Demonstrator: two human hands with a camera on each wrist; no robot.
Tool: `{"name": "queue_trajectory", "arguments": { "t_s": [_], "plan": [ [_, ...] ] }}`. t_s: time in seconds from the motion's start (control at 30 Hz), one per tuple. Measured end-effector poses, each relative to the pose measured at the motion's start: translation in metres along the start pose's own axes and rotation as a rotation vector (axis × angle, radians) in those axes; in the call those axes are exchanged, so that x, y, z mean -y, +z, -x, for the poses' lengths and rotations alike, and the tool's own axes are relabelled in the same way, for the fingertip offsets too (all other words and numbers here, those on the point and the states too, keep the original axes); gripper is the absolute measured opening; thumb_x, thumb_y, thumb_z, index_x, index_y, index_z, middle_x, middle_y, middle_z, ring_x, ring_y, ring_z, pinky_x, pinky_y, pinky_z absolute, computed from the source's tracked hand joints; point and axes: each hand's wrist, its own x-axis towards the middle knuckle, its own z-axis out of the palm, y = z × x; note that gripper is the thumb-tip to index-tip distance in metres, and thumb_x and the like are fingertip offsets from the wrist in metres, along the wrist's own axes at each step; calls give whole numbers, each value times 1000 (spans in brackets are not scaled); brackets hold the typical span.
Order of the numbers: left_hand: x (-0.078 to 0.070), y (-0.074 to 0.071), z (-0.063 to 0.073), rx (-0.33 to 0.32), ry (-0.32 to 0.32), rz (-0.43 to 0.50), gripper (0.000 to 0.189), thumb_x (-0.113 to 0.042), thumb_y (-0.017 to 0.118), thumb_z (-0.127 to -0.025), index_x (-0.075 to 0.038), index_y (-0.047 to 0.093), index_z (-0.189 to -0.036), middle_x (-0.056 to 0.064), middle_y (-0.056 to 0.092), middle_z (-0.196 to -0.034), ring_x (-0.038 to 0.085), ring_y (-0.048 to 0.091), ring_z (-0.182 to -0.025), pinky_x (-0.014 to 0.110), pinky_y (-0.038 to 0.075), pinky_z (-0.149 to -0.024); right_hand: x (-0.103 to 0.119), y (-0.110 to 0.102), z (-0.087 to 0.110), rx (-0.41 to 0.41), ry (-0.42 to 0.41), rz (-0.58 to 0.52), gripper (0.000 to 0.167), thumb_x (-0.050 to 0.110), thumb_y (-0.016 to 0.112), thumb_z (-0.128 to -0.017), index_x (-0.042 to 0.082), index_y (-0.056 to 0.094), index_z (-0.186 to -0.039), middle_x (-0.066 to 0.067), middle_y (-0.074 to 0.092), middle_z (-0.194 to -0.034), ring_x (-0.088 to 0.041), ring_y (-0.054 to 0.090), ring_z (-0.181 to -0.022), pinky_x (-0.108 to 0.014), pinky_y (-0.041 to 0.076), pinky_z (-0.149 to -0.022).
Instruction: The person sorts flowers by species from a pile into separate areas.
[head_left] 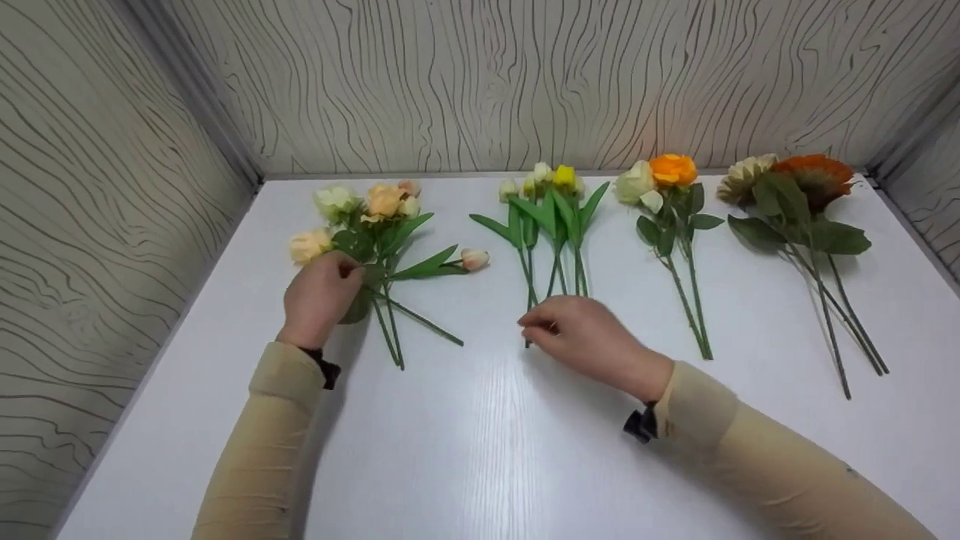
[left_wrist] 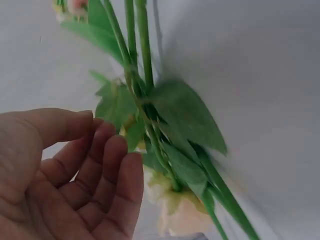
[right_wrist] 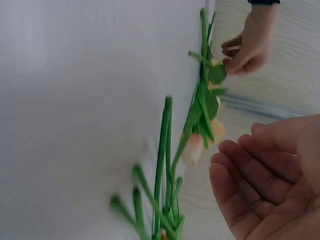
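In the head view my left hand [head_left: 319,294] is over the left bunch of artificial flowers, beside a peach rose [head_left: 310,245] and its leaves. The left wrist view shows that hand's fingers [left_wrist: 122,185] loosely bent, thumb close to the index finger, with nothing between them; green leaves [left_wrist: 187,115] lie just past the fingertips. My right hand [head_left: 581,337] hovers over the lower stems of the tulips [head_left: 555,214], which are white and yellow. Its fingers [right_wrist: 230,185] are relaxed and hold nothing in the right wrist view, the cut stem ends [right_wrist: 167,102] beside them.
A pink-white tulip [head_left: 474,259] points right from the left bunch. To the right lie an orange rose [head_left: 673,170] with a white rose [head_left: 635,184], then rust-orange [head_left: 814,178] and cream blooms [head_left: 746,178]. Wood-patterned walls [head_left: 480,82] border the white table [head_left: 450,450].
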Motion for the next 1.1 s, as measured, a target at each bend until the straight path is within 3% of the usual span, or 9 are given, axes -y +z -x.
{"name": "queue_trajectory", "arguments": {
  "t_s": [0.1, 0.2, 0.4, 0.57, 0.73, 0.83, 0.93, 1.0, 1.1],
  "plan": [
    [8, 1, 3, -39, -37, 46, 23, -23, 56, -103, -5, 70, -101, 10, 65, -87, 27, 59, -73, 41, 47, -65, 16, 22, -12, 74, -64, 32, 17, 14, 70, -97, 6, 79, -109, -2, 76, -102, -16, 70, -92, -35, 58, -82],
    [11, 8, 3, -52, -82, 23, 27, -24, 56, -104, -7, 64, -86, 7, 57, -73, 24, 54, -64, 38, 42, -57, 25, 32, -16, 103, -89, 17, 18, 16, 70, -98, 5, 79, -109, -2, 75, -102, -15, 70, -93, -35, 57, -83],
    [11, 12, -9, 19, -155, -57, 38, -19, 44, -106, -11, 48, -69, 7, 49, -66, 25, 53, -61, 39, 43, -56, 26, 28, -9, 30, -80, -65, 16, 17, 71, -98, 8, 79, -108, 3, 75, -99, -10, 69, -90, -32, 57, -79],
    [17, 8, -19, 84, -215, -48, 40, -32, 52, -105, -8, 58, -73, 7, 57, -71, 24, 58, -66, 37, 46, -58, 19, 16, -10, -18, -49, -100, 16, 19, 70, -98, 12, 80, -109, 6, 75, -101, -8, 68, -89, -32, 56, -76],
    [21, 0, -25, 145, -257, 168, 33, -31, 60, -102, -4, 63, -83, 5, 59, -70, 18, 59, -64, 32, 49, -58, 14, 6, -11, -11, 31, -133, 19, 24, 70, -100, 14, 79, -113, 6, 75, -104, -6, 68, -82, -34, 56, -75],
    [22, -6, -26, 171, -264, 310, 35, -27, 61, -102, -6, 58, -74, 3, 58, -65, 16, 57, -59, 32, 50, -58, 12, 2, -12, 1, 66, -153, 22, 26, 69, -100, 12, 79, -114, 5, 74, -105, -5, 67, -74, -35, 56, -74],
    [20, -14, -22, 165, -238, 366, 42, -27, 61, -104, -7, 54, -67, 3, 58, -62, 16, 56, -57, 33, 51, -59, 10, 1, -12, 7, 73, -160, 22, 27, 69, -100, 13, 79, -115, 5, 74, -105, -5, 67, -76, -36, 56, -75],
    [12, -21, -18, 148, -200, 391, 41, -28, 60, -105, -5, 58, -71, 5, 59, -66, 18, 56, -59, 34, 51, -61, 9, -1, -12, 9, 75, -165, 22, 28, 69, -100, 15, 79, -115, 6, 74, -105, -6, 67, -80, -36, 56, -76],
    [-13, -27, -11, 108, -133, 437, 36, -30, 60, -105, 0, 65, -86, 9, 63, -78, 20, 60, -67, 36, 55, -66, 9, -4, -12, 9, 88, -186, 21, 29, 69, -100, 17, 79, -114, 7, 74, -106, -8, 67, -87, -36, 55, -77]
  ]
}}
